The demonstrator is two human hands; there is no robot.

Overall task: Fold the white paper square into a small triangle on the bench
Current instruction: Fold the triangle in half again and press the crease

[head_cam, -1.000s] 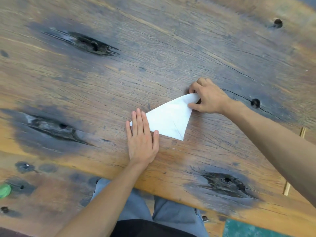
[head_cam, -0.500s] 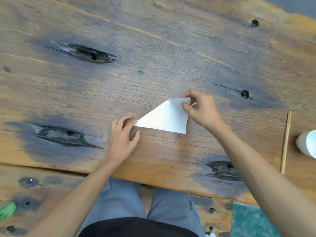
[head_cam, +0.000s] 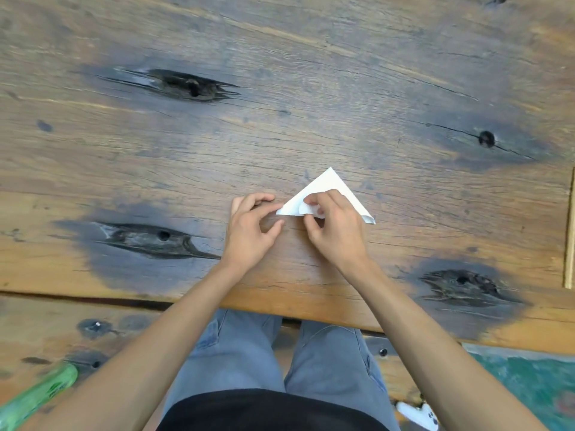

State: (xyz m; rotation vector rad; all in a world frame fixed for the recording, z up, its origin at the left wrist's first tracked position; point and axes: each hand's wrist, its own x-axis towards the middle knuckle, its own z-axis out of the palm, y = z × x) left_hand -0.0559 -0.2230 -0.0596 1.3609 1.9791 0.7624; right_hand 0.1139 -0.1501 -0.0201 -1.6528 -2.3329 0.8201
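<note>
1. The wooden bench [head_cam: 311,73] filled the room's view, a weathered slab with dark knots and bolt holes; I saw no brand, label or writing on it anywhere.
2. The person's grey trousers [head_cam: 236,353] showed below the near edge at 6 o'clock, with a green bottle [head_cam: 37,396] at 8 o'clock whose print was too blurred to read.
3. The right hand [head_cam: 336,231] had crossed over from the paper's far corner, where it was a second before, and now sat on the near edge just right of centre, thumb and forefinger pinched on a curled flap.
4. The left hand [head_cam: 252,228], flat on the sheet a second earlier, had lifted into a loose curl; its fingertips [head_cam: 277,209] met the paper's left corner, though I could not tell whether they gripped or merely steadied it.
5. The white paper [head_cam: 326,185] lay on the bench just right of centre, apex toward 12 o'clock, long edge toward the person, right corner toward 4 o'clock.
6. It had turned since half a second before, and it already read as a triangle, so I judged the task well along: another halving fold or a final crease seemed next.
</note>
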